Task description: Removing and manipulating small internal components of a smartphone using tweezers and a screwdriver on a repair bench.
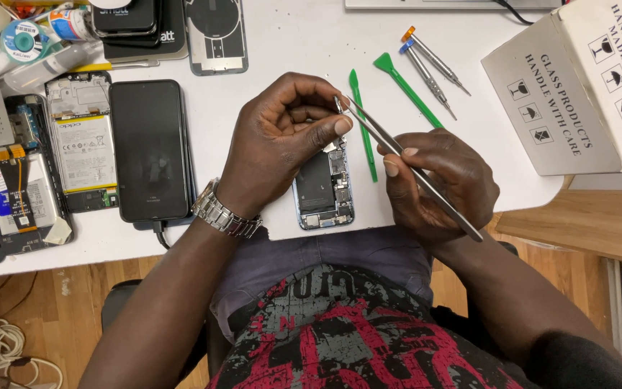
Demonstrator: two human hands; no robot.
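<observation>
Fingers (341, 127) of the left hand (282, 137) pinch a tiny part at the tip of metal tweezers (404, 160), which the right hand (437, 184) clamps. Beneath lies an opened phone (323, 191) at the white table's (289, 50) near edge; green pry tools (363, 130) alongside.

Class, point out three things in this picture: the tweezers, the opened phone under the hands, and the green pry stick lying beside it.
Tweezers (397, 155), head view: middle of the metal shaft, just above the right hand.
Opened phone (323, 194), head view: its exposed inside, below the left hand.
Green pry stick (363, 126), head view: upper part of its thin blade.
</observation>
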